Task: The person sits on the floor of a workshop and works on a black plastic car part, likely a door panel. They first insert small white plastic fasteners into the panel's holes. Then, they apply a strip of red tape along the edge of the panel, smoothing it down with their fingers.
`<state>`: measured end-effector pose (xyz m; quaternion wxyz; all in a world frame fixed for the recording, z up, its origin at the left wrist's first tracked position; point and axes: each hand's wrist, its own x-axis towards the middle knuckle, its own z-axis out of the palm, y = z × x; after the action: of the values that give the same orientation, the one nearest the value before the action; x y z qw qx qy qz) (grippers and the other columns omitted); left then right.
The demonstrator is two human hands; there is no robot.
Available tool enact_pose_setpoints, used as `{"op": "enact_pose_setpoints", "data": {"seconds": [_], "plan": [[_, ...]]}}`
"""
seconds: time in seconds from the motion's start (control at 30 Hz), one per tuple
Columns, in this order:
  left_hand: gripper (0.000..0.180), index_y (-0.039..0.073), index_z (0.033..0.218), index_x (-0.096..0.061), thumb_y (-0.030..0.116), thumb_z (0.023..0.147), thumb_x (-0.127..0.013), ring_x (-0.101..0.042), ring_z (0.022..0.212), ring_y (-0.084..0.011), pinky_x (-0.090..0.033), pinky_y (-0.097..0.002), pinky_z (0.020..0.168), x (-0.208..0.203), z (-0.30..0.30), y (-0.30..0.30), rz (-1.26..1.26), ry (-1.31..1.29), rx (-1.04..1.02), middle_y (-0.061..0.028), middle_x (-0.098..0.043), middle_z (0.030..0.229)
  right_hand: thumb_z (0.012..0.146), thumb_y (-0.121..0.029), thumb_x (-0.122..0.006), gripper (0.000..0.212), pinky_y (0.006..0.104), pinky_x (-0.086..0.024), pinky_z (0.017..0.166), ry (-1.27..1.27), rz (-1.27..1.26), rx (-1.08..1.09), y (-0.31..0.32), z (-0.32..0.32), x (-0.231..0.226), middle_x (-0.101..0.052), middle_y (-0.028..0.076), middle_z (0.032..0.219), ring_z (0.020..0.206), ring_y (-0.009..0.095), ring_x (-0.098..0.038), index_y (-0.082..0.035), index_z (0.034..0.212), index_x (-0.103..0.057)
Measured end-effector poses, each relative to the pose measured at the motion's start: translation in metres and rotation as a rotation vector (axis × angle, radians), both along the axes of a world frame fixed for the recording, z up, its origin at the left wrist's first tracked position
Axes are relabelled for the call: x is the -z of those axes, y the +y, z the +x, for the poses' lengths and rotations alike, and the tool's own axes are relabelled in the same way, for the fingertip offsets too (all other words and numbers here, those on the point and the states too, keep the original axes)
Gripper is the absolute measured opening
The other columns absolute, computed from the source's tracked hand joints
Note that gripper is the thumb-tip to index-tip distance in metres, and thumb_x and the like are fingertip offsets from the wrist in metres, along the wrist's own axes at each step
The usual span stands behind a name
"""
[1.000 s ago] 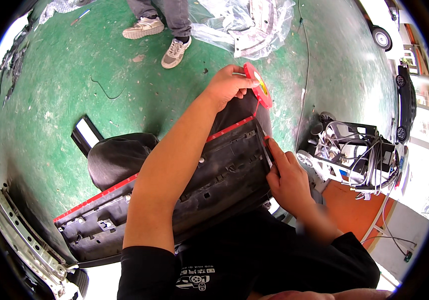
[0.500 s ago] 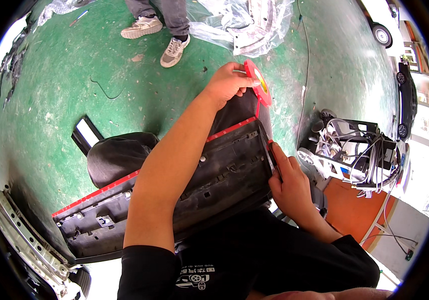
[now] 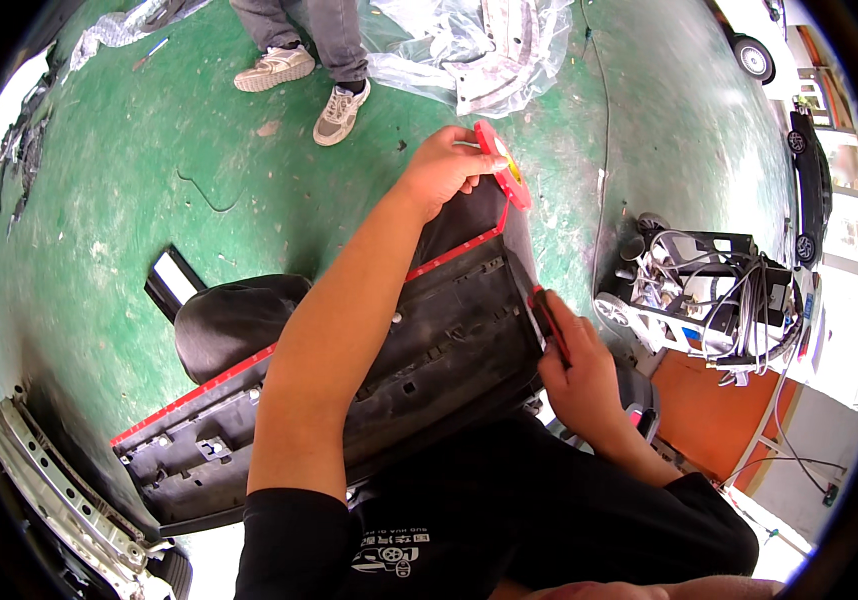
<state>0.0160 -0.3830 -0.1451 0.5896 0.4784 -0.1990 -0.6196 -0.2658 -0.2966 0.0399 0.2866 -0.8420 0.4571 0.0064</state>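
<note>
From my head: a wheeled cart (image 3: 714,300) heaped with grey cables stands to my right on the scuffed green floor (image 3: 99,250); ahead, another person's shoes (image 3: 341,112) are near crumpled, see-through plastic sheeting (image 3: 409,62). My left forearm (image 3: 334,340) crosses the long panel (image 3: 464,320) on my lap. That panel is dusty black plastic, ridged, with a red tape strip (image 3: 194,396) along its far edge. My left hand (image 3: 446,170) pinches a flat, round tape roll (image 3: 518,190) just beyond the far right corner, a thin tail reaching down to it. My right hand (image 3: 585,378) curls tightly around a slim red-and-black tool (image 3: 556,335) at the panel's right end; its tip is hard to make out, and my forearm hides the panel's middle
</note>
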Motion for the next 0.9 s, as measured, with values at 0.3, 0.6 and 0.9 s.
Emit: {"op": "enact_pose_setpoints", "data": {"seconds": [0.3, 0.6, 0.9], "plan": [[0.058, 0.000, 0.139, -0.063, 0.020, 0.094, -0.093, -0.068, 0.088, -0.0108, -0.049, -0.0272, 0.073, -0.018, -0.003, 0.005, -0.046, -0.059, -0.011, -0.0061, -0.079, 0.111, 0.109, -0.004, -0.055, 0.048, 0.0277, -0.053, 0.069, -0.427, 0.300, 0.704, -0.029, -0.109, 0.058, -0.073, 0.008, 0.106, 0.080, 0.012, -0.066, -0.003, 0.157, -0.055], [0.047, -0.002, 0.141, -0.066, 0.015, 0.101, -0.086, -0.074, 0.120, -0.0186, -0.055, -0.0356, 0.107, -0.017, -0.020, -0.001, -0.297, 0.065, 0.012, -0.0106, -0.079, 0.129, 0.110, -0.032, -0.075, 0.030, 0.0393, -0.060, 0.082, 0.077, 0.955, 0.788, 0.064, -0.277, 0.209, -0.079, 0.009, 0.104, 0.092, 0.023, -0.074, -0.002, 0.116, -0.076], [0.041, 0.001, 0.134, -0.069, 0.010, 0.099, -0.088, -0.075, 0.107, -0.0169, -0.060, -0.0345, 0.095, -0.048, -0.035, -0.007, -0.291, 0.050, 0.143, -0.0098, -0.079, 0.122, 0.088, -0.010, -0.090, 0.082, 0.0483, -0.052, 0.118, -0.273, -0.420, 0.035, -0.131, -0.068, 0.072, -0.066, 0.021, 0.151, 0.138, 0.043, -0.062, -0.013, 0.162, -0.057]]}}
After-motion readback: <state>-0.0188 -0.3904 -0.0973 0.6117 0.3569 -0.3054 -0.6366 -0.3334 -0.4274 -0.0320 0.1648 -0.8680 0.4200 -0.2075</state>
